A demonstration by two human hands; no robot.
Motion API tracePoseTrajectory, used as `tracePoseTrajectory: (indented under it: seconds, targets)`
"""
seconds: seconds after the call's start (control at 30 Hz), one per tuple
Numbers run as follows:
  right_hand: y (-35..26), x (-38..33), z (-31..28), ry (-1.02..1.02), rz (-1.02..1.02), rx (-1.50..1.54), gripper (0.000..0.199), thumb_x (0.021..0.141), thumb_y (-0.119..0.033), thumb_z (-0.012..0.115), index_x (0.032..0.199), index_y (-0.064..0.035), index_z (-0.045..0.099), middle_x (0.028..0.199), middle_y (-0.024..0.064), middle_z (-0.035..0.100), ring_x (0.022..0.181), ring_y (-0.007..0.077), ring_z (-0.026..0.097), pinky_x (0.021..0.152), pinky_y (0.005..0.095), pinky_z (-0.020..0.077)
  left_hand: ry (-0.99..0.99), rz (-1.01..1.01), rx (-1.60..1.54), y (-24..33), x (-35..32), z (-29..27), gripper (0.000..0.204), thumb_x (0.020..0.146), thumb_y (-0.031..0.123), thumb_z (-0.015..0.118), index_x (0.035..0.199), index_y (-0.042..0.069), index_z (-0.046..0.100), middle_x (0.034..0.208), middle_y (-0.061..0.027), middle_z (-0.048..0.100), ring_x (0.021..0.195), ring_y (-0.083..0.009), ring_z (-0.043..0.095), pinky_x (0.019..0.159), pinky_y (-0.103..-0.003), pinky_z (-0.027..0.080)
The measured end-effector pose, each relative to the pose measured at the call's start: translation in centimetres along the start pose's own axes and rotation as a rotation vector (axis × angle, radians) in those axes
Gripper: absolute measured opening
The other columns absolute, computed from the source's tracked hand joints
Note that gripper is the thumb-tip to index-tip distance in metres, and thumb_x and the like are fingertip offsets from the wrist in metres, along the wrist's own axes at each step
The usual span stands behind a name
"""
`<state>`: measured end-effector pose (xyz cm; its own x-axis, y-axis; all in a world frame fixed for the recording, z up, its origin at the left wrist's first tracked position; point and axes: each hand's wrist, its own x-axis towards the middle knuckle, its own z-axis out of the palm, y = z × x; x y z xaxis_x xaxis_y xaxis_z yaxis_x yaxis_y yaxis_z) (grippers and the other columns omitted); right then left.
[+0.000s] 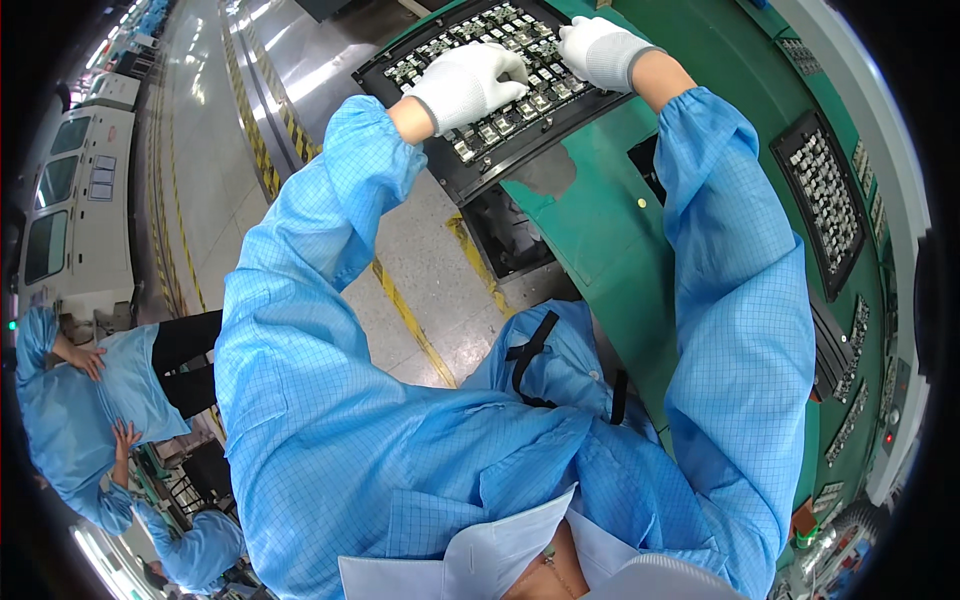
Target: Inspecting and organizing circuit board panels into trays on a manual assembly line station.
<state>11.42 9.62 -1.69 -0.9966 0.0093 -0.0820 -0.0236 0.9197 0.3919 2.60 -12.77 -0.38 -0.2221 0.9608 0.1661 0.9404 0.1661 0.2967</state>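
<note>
My left hand point(475, 82), in a white knit glove, is over the left half of a black tray point(580, 115). Its thumb and fingers are bent together in a pinch above rows of small metal-and-white electronic parts point(503, 126); whatever lies between the fingertips is too small to make out. At the tray's right side is my right hand point(603, 52), gloved the same way. Its fingers are drawn together and point left over the parts, and the fingertips hide what they hold or touch. The tray rests at the far end of a green bench point(615, 235), partly beyond its left edge.
A second black tray point(810, 225) of similar parts lies at the right. Strips of small boards point(847, 425) line the bench's far right side. Below the first tray is a dark open bin point(505, 235). Another person point(70, 420) in blue stands at left, near a white machine point(90, 200).
</note>
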Motion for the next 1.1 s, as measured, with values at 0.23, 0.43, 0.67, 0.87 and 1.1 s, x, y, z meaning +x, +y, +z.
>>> tracePoseTrajectory:
  seconds: [0.23, 0.43, 0.67, 0.87, 1.1]
  targets:
    - [1.3, -2.6, -2.0, 0.275, -0.180, 0.024, 0.019, 0.087, -0.019, 0.062, 0.080, -0.0050, 0.073, 0.086, 0.0158, 0.070, 0.087, 0.0324, 0.069, 0.075, 0.0438, 0.0553, 0.062, 0.058, 0.140, 2.3, -0.3, 0.4, 0.032, 0.088, 0.031, 0.070, 0.108, 0.006, 0.071, 0.099, -0.0143, 0.072, 0.097, -0.0330, 0.069, 0.090, -0.042, 0.056]
    - [2.0, -5.5, -3.5, 0.465, 0.047, 0.491, 0.016, 0.083, -0.023, 0.064, 0.078, -0.0118, 0.073, 0.087, 0.0147, 0.069, 0.092, 0.0383, 0.066, 0.083, 0.0463, 0.0530, -0.072, -0.039, 0.178, 2.2, 0.0, 0.5, 0.040, 0.088, 0.036, 0.065, 0.112, 0.004, 0.069, 0.101, -0.0188, 0.071, 0.096, -0.0364, 0.070, 0.088, -0.045, 0.057]
    - [-4.3, -10.8, -2.6, 0.638, 0.159, 0.825, 0.011, 0.089, -0.017, 0.071, 0.090, -0.0062, 0.070, 0.092, 0.0098, 0.065, 0.093, 0.0302, 0.061, 0.086, 0.0403, 0.0502, 0.026, 0.087, 0.072, -2.0, -3.5, -4.2, 0.032, 0.089, 0.028, 0.071, 0.111, 0.005, 0.069, 0.104, -0.0157, 0.070, 0.098, -0.0319, 0.069, 0.088, -0.041, 0.055]
    - [-6.4, -11.1, -3.4, 0.615, 0.078, 0.778, 0.013, 0.089, -0.020, 0.073, 0.089, -0.0072, 0.070, 0.089, 0.0088, 0.064, 0.092, 0.0294, 0.061, 0.085, 0.0399, 0.0505, -0.024, 0.303, 0.303, 0.1, -8.7, -5.2, 0.019, 0.081, 0.024, 0.075, 0.090, 0.010, 0.066, 0.086, -0.0086, 0.060, 0.089, -0.0304, 0.063, 0.083, -0.043, 0.051]
    - [-6.4, -11.2, -5.1, 0.658, 0.098, 0.862, 0.016, 0.090, -0.021, 0.073, 0.090, -0.0053, 0.070, 0.090, 0.0093, 0.065, 0.092, 0.0287, 0.062, 0.086, 0.0393, 0.0506, -0.080, 0.357, 0.411, -0.3, -8.6, -3.5, 0.021, 0.081, 0.024, 0.077, 0.094, 0.012, 0.066, 0.093, -0.0060, 0.061, 0.097, -0.0279, 0.061, 0.088, -0.040, 0.050]
